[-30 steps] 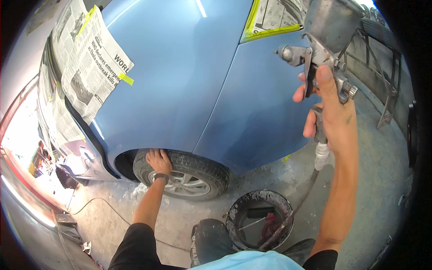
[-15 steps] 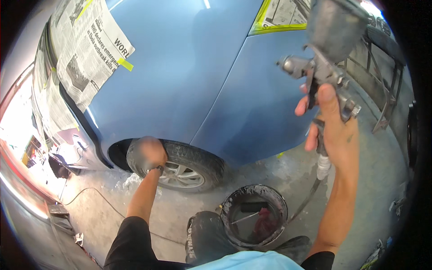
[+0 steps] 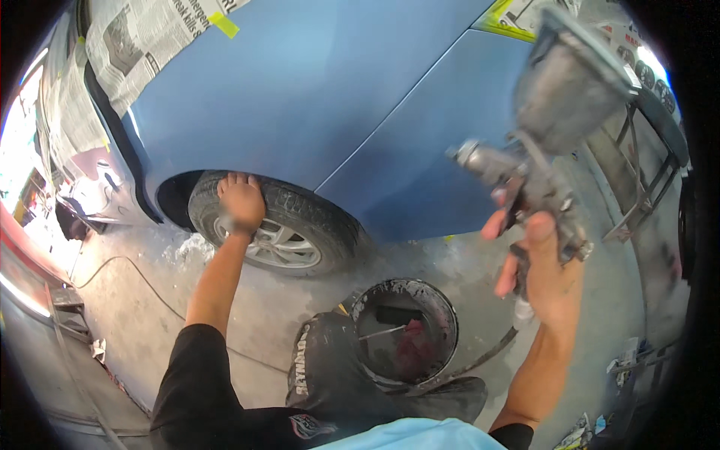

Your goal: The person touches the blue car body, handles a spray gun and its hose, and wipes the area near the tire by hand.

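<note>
My right hand (image 3: 541, 262) is wrapped round the handle of a metal paint spray gun (image 3: 536, 176), its fingers by the trigger. A large grey cup (image 3: 571, 86) sits on top of the gun, and the nozzle points left toward the blue car panel (image 3: 292, 97). My left hand (image 3: 241, 201) lies on the upper tread of the tyre (image 3: 330, 217), fingers stretched out; part of this hand is blurred. Below that hand the silver wheel rim (image 3: 289, 247) shows.
A black tub (image 3: 448, 330) holding a dark red cloth (image 3: 415, 345) stands on the floor by my knees. Newspaper (image 3: 135, 45) and yellow tape cover the car's left part. An air hose (image 3: 487, 356) runs behind the tub. A metal rack (image 3: 637, 165) stands at right.
The view has shifted, so the car and tub sit higher and further left. The spray gun appears lower and more tilted. My left hand's fingers now show stretched over the tyre.
</note>
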`<state>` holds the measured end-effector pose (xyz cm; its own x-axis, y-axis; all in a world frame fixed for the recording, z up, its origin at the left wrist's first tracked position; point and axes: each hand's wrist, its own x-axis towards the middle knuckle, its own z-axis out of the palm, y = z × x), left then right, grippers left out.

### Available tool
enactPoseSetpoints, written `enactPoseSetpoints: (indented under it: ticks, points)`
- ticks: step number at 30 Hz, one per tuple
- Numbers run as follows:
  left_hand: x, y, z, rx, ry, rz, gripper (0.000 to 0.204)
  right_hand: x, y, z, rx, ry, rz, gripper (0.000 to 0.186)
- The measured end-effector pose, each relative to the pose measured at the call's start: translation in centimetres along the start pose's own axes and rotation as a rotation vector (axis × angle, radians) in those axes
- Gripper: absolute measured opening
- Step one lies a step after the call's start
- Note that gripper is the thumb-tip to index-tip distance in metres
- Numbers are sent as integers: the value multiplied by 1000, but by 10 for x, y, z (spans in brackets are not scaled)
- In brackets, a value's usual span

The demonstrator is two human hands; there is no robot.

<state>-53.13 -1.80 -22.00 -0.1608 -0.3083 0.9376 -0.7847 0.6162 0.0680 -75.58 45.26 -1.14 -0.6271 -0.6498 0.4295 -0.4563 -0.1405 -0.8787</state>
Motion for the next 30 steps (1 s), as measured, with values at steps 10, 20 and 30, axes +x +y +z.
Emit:
enactPoseSetpoints:
  ticks: [10,20,30]
  points:
    - [4,8,0,-25,7,-20,25,-1,4,15,-78,21,6,68]
    - [1,2,3,-18,4,-29,26,-1,-4,21,-64,75,-9,66]
    - [2,-17,-11,-182,-408,-70,31,-18,-10,11,104,199,-18,68]
